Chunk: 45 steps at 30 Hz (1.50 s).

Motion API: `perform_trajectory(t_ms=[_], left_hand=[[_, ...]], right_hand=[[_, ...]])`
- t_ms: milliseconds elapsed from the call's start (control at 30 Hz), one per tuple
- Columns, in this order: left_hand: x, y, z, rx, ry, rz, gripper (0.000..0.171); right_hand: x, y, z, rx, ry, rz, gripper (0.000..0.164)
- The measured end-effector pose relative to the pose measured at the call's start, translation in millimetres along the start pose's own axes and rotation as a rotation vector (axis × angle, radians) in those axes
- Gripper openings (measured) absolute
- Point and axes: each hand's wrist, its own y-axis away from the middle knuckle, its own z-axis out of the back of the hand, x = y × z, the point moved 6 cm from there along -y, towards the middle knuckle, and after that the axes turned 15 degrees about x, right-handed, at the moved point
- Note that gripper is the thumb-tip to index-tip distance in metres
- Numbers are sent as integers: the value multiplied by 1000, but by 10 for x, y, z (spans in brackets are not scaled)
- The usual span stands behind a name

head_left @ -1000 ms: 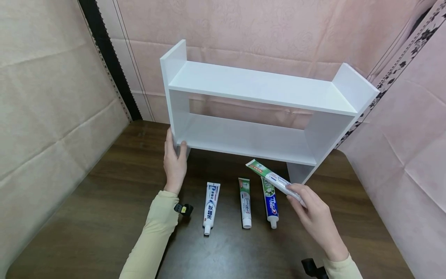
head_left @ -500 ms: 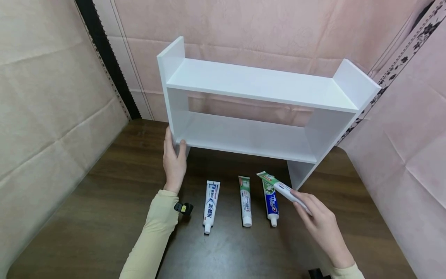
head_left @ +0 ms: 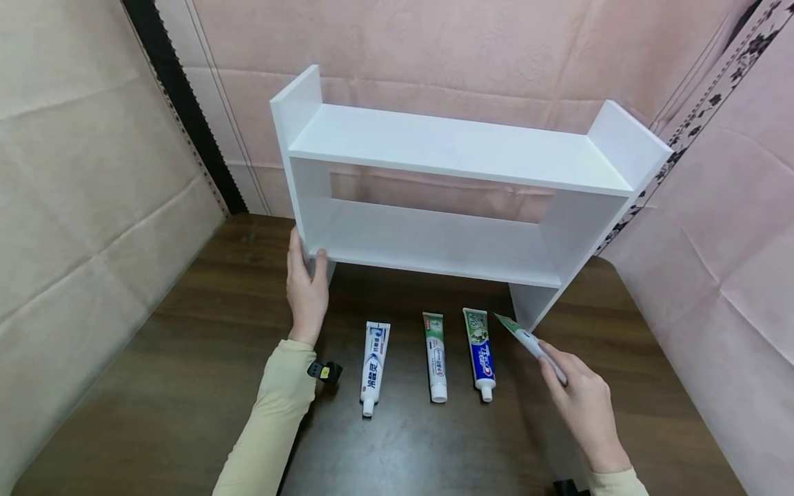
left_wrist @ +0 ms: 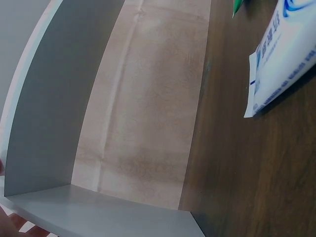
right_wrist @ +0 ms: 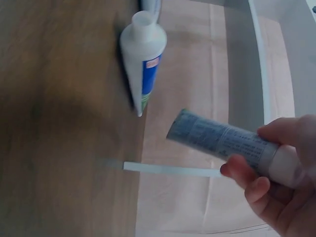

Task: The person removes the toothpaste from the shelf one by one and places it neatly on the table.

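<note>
My left hand (head_left: 307, 293) grips the left side panel of a white two-tier shelf (head_left: 434, 238), thumb at the front edge of its lower board. A green-and-white toothpaste tube (head_left: 527, 339) is pinched by its cap end in my right hand (head_left: 579, 399), above the table beside the shelf's right foot. In the right wrist view the same held tube (right_wrist: 222, 140) shows printed text, thumb on one side and fingers on the other. Three more tubes lie in a row: a blue-and-white toothpaste (head_left: 375, 368), a green-and-white toothpaste (head_left: 436, 358) and a blue-and-green Crest toothpaste (head_left: 480, 353).
A dark brown wooden table (head_left: 186, 386) carries everything. Pale pink cloth (head_left: 465, 55) hangs behind the shelf, with cloth walls on the left (head_left: 93, 172) and right (head_left: 732, 275). The shelf stands at the back, its lower board raised on side panels.
My right hand has moved the held toothpaste tube right and lowered it, uncovering the Crest tube it overlapped. My left hand keeps its grip on the shelf.
</note>
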Motion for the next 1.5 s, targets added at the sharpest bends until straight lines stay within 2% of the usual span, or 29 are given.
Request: perform_trajectory(t_ms=[167, 367, 600, 800, 1000, 1100, 1267, 1500], left_hand=[[55, 1, 19, -1, -14, -1, 57], [49, -7, 56, -5, -15, -12, 56], [63, 21, 77, -7, -13, 20, 57], [52, 17, 50, 2, 2, 35, 58], [33, 15, 37, 8, 14, 20, 57], [25, 17, 35, 11, 11, 6, 57], [46, 15, 34, 8, 16, -3, 57], [85, 45, 29, 14, 19, 11, 57]], right_hand=[[-79, 37, -107, 113, 19, -60, 29], [-93, 25, -229, 239, 57, -87, 28], [-37, -72, -416, 491, 59, -145, 31], [-2, -133, -512, 597, 49, -169, 34], [-27, -108, -696, 743, 38, -183, 42], [-31, -86, -737, 766, 84, -158, 44], [-54, -99, -693, 689, 168, -117, 41], [-116, -81, -699, 689, 139, -174, 37]])
